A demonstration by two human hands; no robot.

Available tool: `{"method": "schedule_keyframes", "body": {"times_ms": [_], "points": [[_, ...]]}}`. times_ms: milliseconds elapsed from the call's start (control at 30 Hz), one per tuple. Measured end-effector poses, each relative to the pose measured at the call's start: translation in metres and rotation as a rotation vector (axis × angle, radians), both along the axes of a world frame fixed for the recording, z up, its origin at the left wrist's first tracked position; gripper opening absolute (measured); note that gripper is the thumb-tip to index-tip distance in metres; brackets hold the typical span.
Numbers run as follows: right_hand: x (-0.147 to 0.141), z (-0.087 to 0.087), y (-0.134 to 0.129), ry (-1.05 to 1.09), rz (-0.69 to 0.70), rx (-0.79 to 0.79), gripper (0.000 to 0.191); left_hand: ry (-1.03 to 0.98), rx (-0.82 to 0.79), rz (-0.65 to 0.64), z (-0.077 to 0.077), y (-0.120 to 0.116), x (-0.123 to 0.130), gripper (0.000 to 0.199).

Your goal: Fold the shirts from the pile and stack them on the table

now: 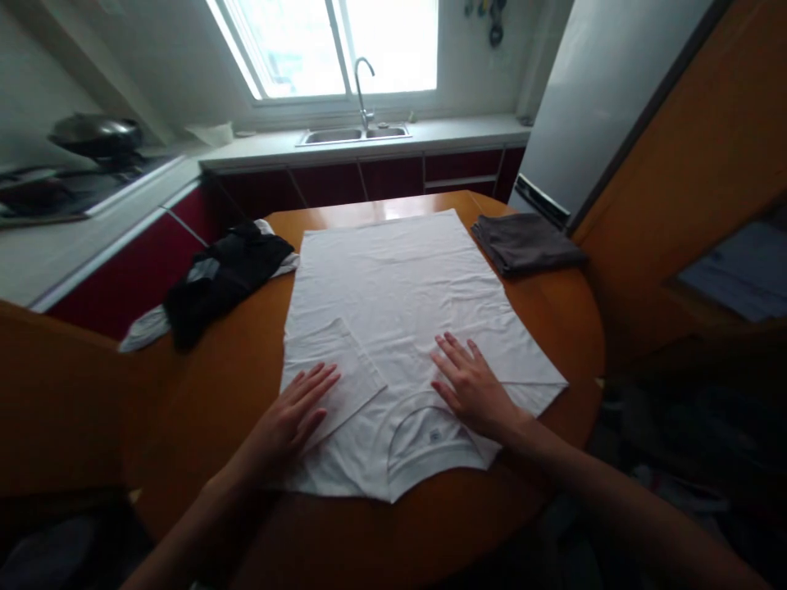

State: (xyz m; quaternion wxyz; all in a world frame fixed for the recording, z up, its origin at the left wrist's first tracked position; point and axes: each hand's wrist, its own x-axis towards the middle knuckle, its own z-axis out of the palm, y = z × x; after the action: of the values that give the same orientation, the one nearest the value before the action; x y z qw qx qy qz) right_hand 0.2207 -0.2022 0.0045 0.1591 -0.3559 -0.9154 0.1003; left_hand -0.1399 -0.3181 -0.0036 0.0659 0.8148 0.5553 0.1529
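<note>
A white T-shirt (399, 287) lies spread on the wooden table, its neckline toward me and its hem at the far side. The left sleeve is folded inward over the body of the shirt. My left hand (301, 408) rests flat on that folded sleeve, fingers stretched out. On the other side, my right hand (470, 385) lies on the shirt just above the collar, its fingers spread. Part of the right shoulder and sleeve is hidden under my right hand and forearm.
A folded dark grey garment (525, 242) sits at the table's (557, 328) far right. Crumpled black and white clothes (225, 279) lie at its left edge. Beyond are a counter with a sink (353, 134), a wok (95, 135) on the stove and a fridge (606, 98).
</note>
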Motion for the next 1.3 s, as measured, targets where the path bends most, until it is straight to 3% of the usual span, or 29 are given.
{"method": "schedule_keyframes", "body": {"times_ms": [133,333,400,467,567,667,767,967,1100,1300], "points": [[0.011,-0.001,-0.022,0.040,0.019,-0.061,0.044,0.034,0.029,0.001,0.004,0.012,0.004,0.052],[0.032,-0.006,-0.020,0.126,-0.061,-0.076,0.043,0.108,0.016,-0.012,-0.018,0.018,0.003,0.052],[0.038,-0.006,-0.018,0.170,-0.091,-0.073,0.042,0.067,0.040,0.002,-0.018,0.016,0.004,0.051],[0.047,-0.005,-0.016,0.228,-0.125,-0.079,0.042,0.012,0.070,0.026,-0.010,0.016,0.009,0.050],[0.069,-0.003,-0.006,0.339,-0.246,-0.073,0.042,-0.057,0.110,0.010,0.014,0.024,0.029,0.046],[0.097,-0.001,0.005,0.432,-0.441,-0.006,0.040,-0.070,0.108,-0.152,0.040,0.047,0.066,0.034],[0.121,-0.002,0.004,0.455,-0.596,0.050,0.034,-0.040,0.087,-0.329,0.050,0.083,0.110,0.027],[0.134,-0.020,-0.045,0.310,-0.627,-0.112,0.033,0.115,0.043,-0.641,0.028,0.139,0.174,0.025],[0.133,-0.032,-0.062,0.231,-0.648,-0.111,0.038,0.204,0.094,-0.727,0.019,0.152,0.181,0.021],[0.143,-0.032,-0.057,0.184,-0.709,-0.028,0.040,0.196,0.173,-0.749,0.029,0.160,0.167,0.028]]}}
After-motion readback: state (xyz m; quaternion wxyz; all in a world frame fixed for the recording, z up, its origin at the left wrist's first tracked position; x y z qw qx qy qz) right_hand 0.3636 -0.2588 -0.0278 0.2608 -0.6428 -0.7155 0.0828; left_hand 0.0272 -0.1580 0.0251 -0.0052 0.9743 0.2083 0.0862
